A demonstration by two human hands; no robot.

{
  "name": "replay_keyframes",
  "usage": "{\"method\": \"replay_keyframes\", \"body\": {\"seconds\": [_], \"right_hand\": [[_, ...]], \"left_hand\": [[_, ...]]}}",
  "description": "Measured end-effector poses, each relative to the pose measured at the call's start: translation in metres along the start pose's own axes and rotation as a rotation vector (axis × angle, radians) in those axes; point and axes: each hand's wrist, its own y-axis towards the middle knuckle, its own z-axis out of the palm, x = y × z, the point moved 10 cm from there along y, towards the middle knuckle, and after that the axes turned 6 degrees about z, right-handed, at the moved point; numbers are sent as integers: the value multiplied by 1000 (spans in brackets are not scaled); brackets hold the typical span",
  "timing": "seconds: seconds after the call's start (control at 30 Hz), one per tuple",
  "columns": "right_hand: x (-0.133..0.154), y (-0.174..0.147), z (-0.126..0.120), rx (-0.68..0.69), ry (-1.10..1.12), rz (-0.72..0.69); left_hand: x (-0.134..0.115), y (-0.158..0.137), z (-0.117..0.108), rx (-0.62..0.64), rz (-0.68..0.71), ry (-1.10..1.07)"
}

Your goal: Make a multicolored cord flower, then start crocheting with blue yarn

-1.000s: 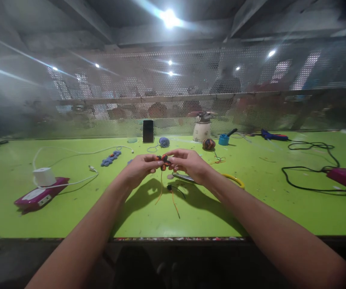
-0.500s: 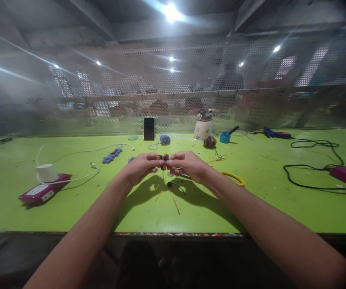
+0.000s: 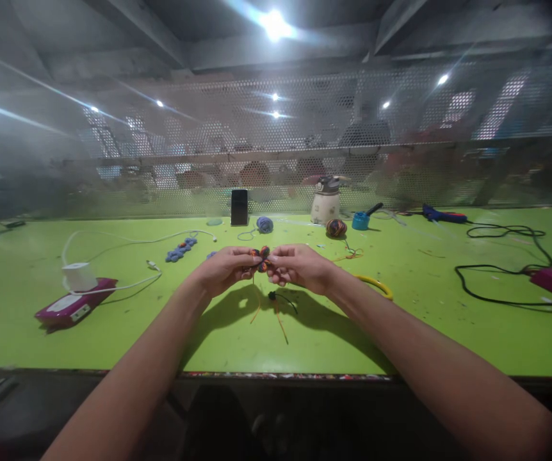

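Between my hands, above the green table (image 3: 237,349), is a small multicoloured crocheted flower (image 3: 262,264) in dark, orange and red yarn. My left hand (image 3: 225,269) pinches its left side with thumb and fingers. My right hand (image 3: 300,266) pinches the right side, its other fingers curled beneath. A thin orange yarn tail hangs from the flower. Below the hands, a small dark knotted yarn piece (image 3: 272,295) lies on the table with a black and an orange tail. A yellow-handled tool (image 3: 376,285) lies partly hidden behind my right forearm.
Blue crocheted flowers (image 3: 180,250) lie left of my hands. Behind stand a phone (image 3: 239,208), a blue yarn ball (image 3: 264,225), a multicoloured yarn ball (image 3: 336,228), a spray bottle (image 3: 325,202) and a blue container (image 3: 360,221). Purple power strips (image 3: 77,307) with cables sit at both sides; a glue gun (image 3: 444,214) lies back right.
The flower has turned a little between my fingers, showing more of its petals. Its hanging tail has shifted slightly left. Both hands keep their pinch.
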Motion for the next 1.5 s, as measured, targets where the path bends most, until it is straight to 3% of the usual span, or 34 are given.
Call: {"method": "replay_keyframes", "body": {"seconds": [0.4, 0.87, 1.2, 1.5], "right_hand": [[-1, 1, -2, 22, 5, 16], [1, 1, 0, -26, -58, 10], [-2, 2, -1, -19, -80, 20], [3, 1, -3, -37, -86, -17]], "left_hand": [[-5, 0, 4, 5, 41, 27], [4, -3, 9, 65, -25, -41], [3, -1, 7, 30, -7, 14], [-13, -2, 3, -68, 117, 131]]}}
